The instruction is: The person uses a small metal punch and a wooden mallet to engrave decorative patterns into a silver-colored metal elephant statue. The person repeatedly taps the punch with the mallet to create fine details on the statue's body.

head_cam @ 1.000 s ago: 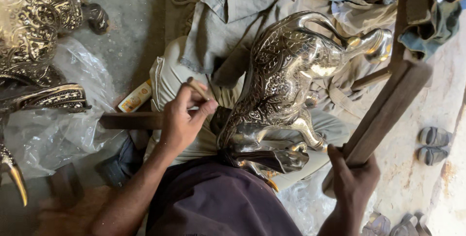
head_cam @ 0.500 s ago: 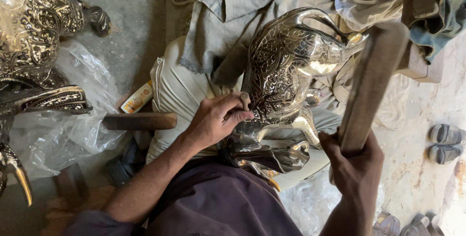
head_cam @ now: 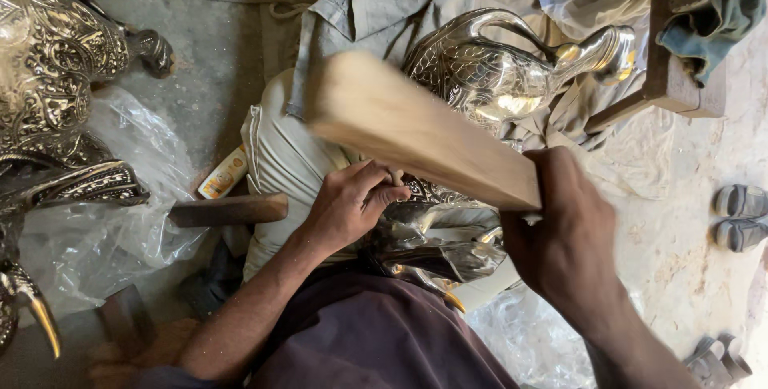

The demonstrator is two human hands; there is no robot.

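A metal bird figure (head_cam: 496, 77) lies on a stuffed cushion (head_cam: 280, 157) in a worker's lap, the left hand (head_cam: 348, 205) pressed against it, the right hand (head_cam: 564, 237) holding a wooden bat (head_cam: 416, 133) above it. A wooden block (head_cam: 228, 210) lies left of the cushion; sandals (head_cam: 740, 214) sit far right.

Left hand (head_cam: 348, 209) curled — right hand (head_cam: 560, 237) clenched.
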